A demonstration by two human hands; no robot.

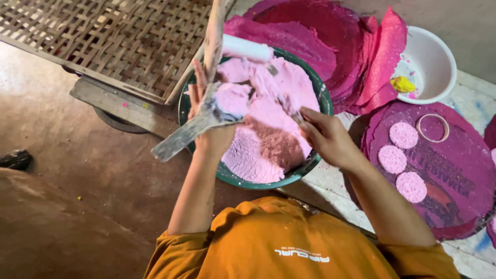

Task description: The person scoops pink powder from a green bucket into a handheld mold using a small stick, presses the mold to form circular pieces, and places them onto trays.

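Observation:
A green bowl [227, 175] full of pale pink dough [268, 139] sits in front of me. My left hand [206, 124] is over the bowl's left rim. It grips a flat, worn paddle [181, 137] that carries a lump of pink dough [231, 99]. My right hand [325, 137] is at the bowl's right side, closed on a small thin tool [297, 117] whose tip is in the dough. A white cylinder [247, 47] lies across the far rim.
A woven bamboo tray [113, 36] on a wooden frame lies at the far left, with a stick [214, 31] leaning by it. Magenta-stained sheets [330, 31] lie behind the bowl. At the right are a white bowl [439, 67], a metal ring [433, 127] and three pink discs [403, 135].

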